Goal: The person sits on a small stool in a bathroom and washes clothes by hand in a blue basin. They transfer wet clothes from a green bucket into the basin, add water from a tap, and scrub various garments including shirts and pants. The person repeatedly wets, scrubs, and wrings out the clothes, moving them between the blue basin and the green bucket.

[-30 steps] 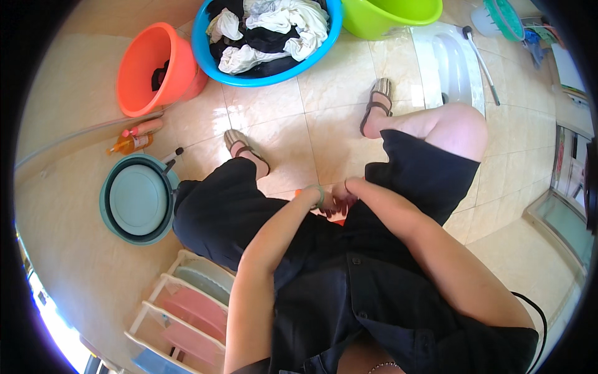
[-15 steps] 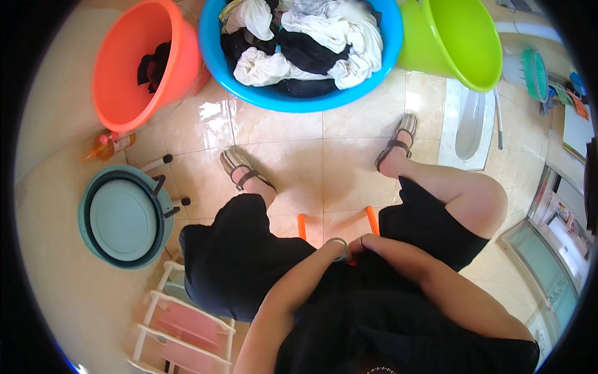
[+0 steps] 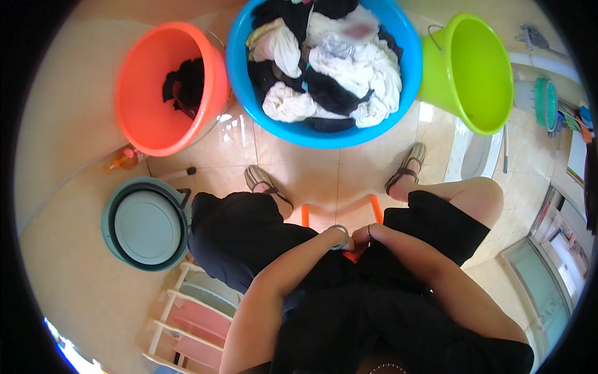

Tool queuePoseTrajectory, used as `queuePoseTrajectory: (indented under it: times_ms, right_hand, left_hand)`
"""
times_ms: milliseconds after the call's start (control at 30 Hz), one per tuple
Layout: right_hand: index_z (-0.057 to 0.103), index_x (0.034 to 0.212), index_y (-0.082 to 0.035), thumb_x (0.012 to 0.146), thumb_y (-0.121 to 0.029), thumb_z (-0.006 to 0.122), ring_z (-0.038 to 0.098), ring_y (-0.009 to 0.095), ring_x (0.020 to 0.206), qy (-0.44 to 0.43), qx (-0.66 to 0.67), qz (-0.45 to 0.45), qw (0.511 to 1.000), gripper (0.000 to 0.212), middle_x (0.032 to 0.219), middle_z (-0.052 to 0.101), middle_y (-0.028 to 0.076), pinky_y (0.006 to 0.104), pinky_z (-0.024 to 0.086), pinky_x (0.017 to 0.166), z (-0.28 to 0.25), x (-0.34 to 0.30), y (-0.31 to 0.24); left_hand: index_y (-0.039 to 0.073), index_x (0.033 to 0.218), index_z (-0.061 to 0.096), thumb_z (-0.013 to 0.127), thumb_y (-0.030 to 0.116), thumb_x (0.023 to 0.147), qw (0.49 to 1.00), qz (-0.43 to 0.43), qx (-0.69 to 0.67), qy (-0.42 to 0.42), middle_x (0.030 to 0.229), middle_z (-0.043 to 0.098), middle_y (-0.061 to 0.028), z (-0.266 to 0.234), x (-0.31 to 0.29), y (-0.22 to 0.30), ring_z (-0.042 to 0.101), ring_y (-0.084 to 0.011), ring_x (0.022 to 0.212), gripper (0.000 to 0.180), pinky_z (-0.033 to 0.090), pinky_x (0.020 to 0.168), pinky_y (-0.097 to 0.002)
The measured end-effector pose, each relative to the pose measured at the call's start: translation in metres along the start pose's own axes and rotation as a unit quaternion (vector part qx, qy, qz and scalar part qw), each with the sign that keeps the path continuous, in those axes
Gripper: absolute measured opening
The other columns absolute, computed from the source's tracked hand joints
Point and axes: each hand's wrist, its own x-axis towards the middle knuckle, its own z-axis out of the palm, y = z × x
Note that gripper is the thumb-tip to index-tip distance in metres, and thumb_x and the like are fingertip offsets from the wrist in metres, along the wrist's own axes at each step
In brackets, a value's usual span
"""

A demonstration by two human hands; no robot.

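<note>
A blue basin [image 3: 324, 128] heaped with light and dark laundry [image 3: 324, 68] is seen on the tiled floor, flanked by an orange tub [image 3: 156, 87] and a green bucket [image 3: 476, 71]. An orange stool [image 3: 344, 215] is gripped between the knees by the left hand [image 3: 339, 238] and right hand [image 3: 367, 235], both closed.

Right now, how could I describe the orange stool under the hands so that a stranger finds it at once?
Start at the big blue basin full of clothes. Come down the tiled floor between the two sandalled feet to the left hand and right hand, which meet there. The orange stool shows under them: the only orange thing between the knees, unlike the round orange bucket.
</note>
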Motion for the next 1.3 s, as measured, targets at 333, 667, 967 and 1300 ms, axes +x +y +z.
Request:
queuePoseTrajectory:
  times_ms: [333,667,967,1300]
  right_hand:
    - [0.062,0.091,-0.013,0.093,-0.023,0.045,0.053,0.012,0.053,0.067,0.232,0.057,0.969,0.019,0.068,0.06,-0.001,0.0275,0.041,0.048,-0.08,-0.067,-0.015]
    - [0.071,0.089,-0.004,0.089,-0.022,0.051,0.066,0.016,0.069,0.494,-0.079,-0.145,0.854,0.027,0.08,0.071,0.006,0.0301,0.052,0.065,-0.107,-0.153,-0.091]
    - [0.067,0.094,-0.002,0.089,-0.017,0.057,0.064,0.009,0.07,0.551,-0.018,-0.359,0.753,0.018,0.078,0.068,0.003,0.023,0.05,0.062,-0.05,-0.204,-0.206]
    - [0.064,0.114,-0.004,0.093,-0.016,0.052,0.063,0.012,0.069,0.61,0.223,-0.438,0.622,0.027,0.082,0.066,0.003,0.0241,0.051,0.055,-0.084,-0.166,-0.286]
  left_hand:
    - [0.011,0.128,0.057,0.05,0.056,0.085,0.995,0.029,-0.011,0.095,0.124,0.059,-0.0146,-0.062,-0.012,0.0,0.057,-0.0274,0.11,0.063,0.042,0.094,-0.0404]
    - [0.015,0.11,0.066,0.059,0.04,0.084,0.821,0.01,0.152,0.55,0.106,0.067,-0.0094,-0.047,-0.086,-0.008,0.062,-0.025,0.1,0.036,0.046,0.09,-0.0381]
    - [0.014,0.1,0.071,0.058,0.038,0.084,0.677,-0.2,0.227,0.671,0.101,0.069,-0.01,0.05,-0.252,0.028,0.065,-0.0263,0.099,0.031,0.043,0.089,-0.0457]
    - [0.007,0.105,0.07,0.06,0.022,0.084,0.649,-0.185,0.086,0.733,0.114,0.066,-0.013,0.028,-0.312,-0.004,0.061,-0.0281,0.11,0.027,0.046,0.091,-0.0385]
